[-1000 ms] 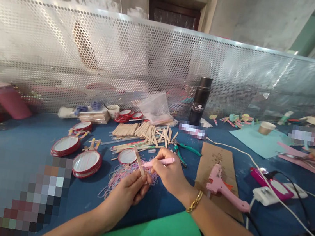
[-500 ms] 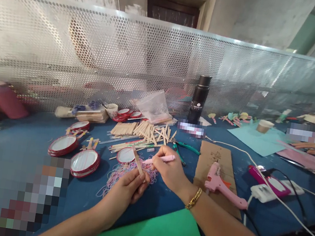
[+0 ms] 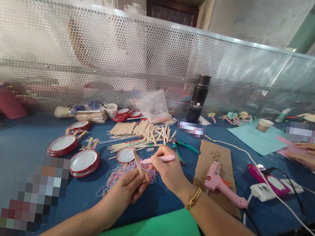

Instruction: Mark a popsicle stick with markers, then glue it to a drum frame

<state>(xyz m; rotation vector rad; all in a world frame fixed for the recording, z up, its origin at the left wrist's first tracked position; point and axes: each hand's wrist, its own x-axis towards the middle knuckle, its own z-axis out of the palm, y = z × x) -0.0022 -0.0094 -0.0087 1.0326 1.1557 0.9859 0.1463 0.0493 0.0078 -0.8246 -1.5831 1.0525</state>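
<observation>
Pinched upright in my left hand (image 3: 132,185) is a wooden craft stick (image 3: 137,158). My right hand (image 3: 167,170) grips a pink marker (image 3: 163,158), its tip close to the stick; whether they touch I cannot tell. Beneath both hands lies a tangle of pastel rubber bands (image 3: 113,178). Just behind the stick rests a round red-rimmed disc (image 3: 125,155). More wooden sticks (image 3: 151,132) are heaped beyond my hands, beside teal-handled pliers (image 3: 187,147).
Stacked red-rimmed discs (image 3: 84,162) stand left. A pink glue gun (image 3: 224,187) lies on cardboard (image 3: 208,153) at right, near a power strip (image 3: 264,192) and cables. Green sheet (image 3: 151,235) lies in front; black bottle (image 3: 199,98) stands behind. A co-worker's hands (image 3: 311,157) are far right.
My marker tip has shifted slightly left, nearer the stick; my left hand is nearly still. At far right, the co-worker's hands have moved inward over the pink sheet.
</observation>
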